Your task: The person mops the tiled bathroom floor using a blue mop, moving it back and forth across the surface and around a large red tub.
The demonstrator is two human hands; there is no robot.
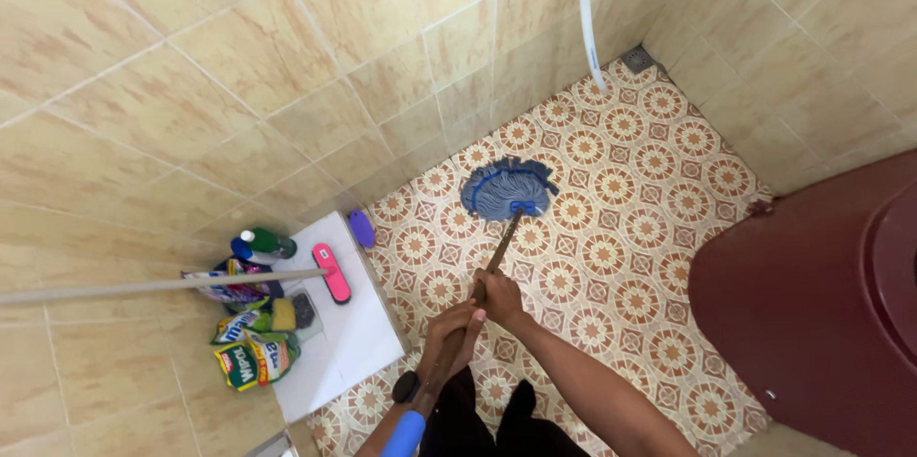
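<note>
Head view of a tiled washroom corner. Both hands grip a long mop handle (497, 252): the right hand (499, 297) sits higher along the shaft toward the head, the left hand (449, 333) just below it, fingers of each wrapped closed around the shaft. The blue mop head (507, 188) rests splayed on the patterned floor (630, 228), near the wall. The handle appears stiff and light; the strands look soft and, if wet, probably heavy and dragging. A white hose (591, 37) hangs from a wall tap; bottles (256, 245) stand on a white ledge (353, 323).
</note>
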